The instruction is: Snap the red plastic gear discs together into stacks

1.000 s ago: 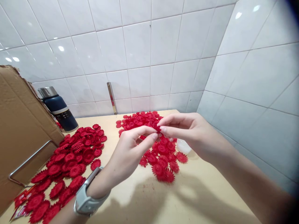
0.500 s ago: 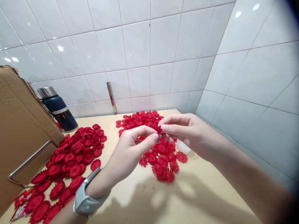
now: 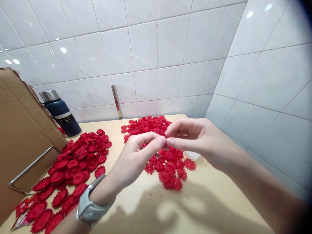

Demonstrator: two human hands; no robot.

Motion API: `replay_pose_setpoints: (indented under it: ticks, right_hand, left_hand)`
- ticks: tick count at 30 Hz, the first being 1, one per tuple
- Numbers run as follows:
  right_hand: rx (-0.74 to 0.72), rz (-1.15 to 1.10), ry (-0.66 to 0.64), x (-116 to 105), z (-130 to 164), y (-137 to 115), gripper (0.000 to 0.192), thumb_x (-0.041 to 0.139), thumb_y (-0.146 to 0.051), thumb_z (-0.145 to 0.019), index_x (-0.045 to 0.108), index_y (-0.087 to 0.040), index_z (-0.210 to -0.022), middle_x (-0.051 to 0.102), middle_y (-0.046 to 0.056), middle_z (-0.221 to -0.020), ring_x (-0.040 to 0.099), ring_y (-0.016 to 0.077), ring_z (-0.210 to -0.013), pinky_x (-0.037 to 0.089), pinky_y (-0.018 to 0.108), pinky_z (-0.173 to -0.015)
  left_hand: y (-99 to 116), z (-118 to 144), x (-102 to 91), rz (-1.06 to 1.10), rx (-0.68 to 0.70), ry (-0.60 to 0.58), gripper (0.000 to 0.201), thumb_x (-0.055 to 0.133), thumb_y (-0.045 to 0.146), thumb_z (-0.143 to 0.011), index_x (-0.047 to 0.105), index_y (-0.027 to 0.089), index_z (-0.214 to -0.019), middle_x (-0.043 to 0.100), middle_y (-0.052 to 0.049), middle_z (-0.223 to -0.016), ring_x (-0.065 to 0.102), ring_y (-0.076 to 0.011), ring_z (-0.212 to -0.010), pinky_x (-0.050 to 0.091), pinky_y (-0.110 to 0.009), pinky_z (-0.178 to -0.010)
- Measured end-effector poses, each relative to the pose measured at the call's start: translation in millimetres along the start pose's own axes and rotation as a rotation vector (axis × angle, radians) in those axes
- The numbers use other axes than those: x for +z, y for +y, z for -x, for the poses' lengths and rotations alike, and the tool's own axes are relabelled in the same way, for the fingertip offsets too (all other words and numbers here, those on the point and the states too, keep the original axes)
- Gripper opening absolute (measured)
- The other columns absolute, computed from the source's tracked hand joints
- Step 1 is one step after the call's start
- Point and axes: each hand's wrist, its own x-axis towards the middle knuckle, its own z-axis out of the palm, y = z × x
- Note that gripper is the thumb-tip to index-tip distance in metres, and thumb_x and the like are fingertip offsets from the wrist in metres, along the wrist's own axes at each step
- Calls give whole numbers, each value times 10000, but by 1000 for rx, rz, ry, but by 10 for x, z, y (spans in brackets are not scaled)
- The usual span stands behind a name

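- Above the table (image 3: 207, 188), near centre: L hand (image 3: 136, 152) and R hand (image 3: 202, 136) meet at one red toothed pc (image 3: 164, 134), mostly hidden by fingertips.
- Grip, L: narrow pinch, thumb + index, on the pc.
- Grip, R: narrow pinch, same pc, opp. side.
- Progress (judged): 1 pc in work, apparently not finished. Remaining qty: unknown.
- Stock: centre heap (image 3: 169, 155) of red toothed discs below/behind hands; L heap (image 3: 70, 165) of similar discs beside the cardboard (image 3: 26, 139). Which is done and which is left: cannot tell.
- Surface: pale tabletop w/ hand shadows and red specks (image 3: 156, 195) toward the front; translucent white item (image 3: 192, 155) just beside centre heap, partly hidden by R hand.
- L side: dark blue flask (image 3: 63, 115), upright, behind L heap; wire handle (image 3: 31, 167) at cardboard; foil wrapper (image 3: 21, 219) at front L.
- Room: white-tiled walls (image 3: 146, 48) meet at a corner, R; narrow strip (image 3: 116, 102) against the back wall.
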Motion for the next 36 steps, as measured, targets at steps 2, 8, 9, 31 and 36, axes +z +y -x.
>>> replay_pose_setpoints:
  ticks: [2, 8, 9, 31, 36]
  right_hand:
    - [5, 10, 7, -3, 7, -7, 67, 683, -173, -695, 619, -192, -701, 631, -23, -660, 608, 118, -638, 467, 205, -555]
    - [-17, 26, 3, -34, 3, -6, 48, 655, -223, -740, 634, -199, -705, 636, -23, -680, 593, 105, -644, 466, 200, -566]
    - [-21, 21, -1, -36, 2, -4, 54, 643, -222, -752, 636, -199, -704, 633, -25, -676, 591, 103, -642, 466, 198, -563]
    - [-92, 160, 7, 18, 88, -40, 92, 574, -159, -785, 624, -232, -763, 594, -27, -727, 572, 104, -640, 451, 187, -522]
    - [-54, 146, 31, 25, 129, -118, 52, 581, -199, -783, 620, -219, -753, 610, 5, -764, 595, 150, -700, 475, 222, -532]
  left_hand:
    - [0, -7, 3, 5, 2, -2, 186, 520, 276, -838, 665, 170, -789, 618, 10, -735, 550, -125, -746, 443, -244, -696]
    - [16, 0, 2, -29, -5, 12, 215, 465, 206, -855, 676, 171, -842, 655, -6, -788, 582, -143, -782, 453, -257, -699]
    - [20, 5, 1, -28, -4, 14, 215, 465, 201, -854, 678, 171, -844, 661, -8, -798, 590, -148, -800, 454, -255, -702]
    - [27, 25, 4, -23, -21, -26, 206, 506, 282, -836, 642, 153, -751, 558, 16, -679, 518, -122, -694, 428, -236, -673]
    - [36, 43, 0, -37, 16, -56, 193, 472, 203, -830, 644, 164, -755, 564, 15, -703, 510, -120, -701, 410, -222, -660]
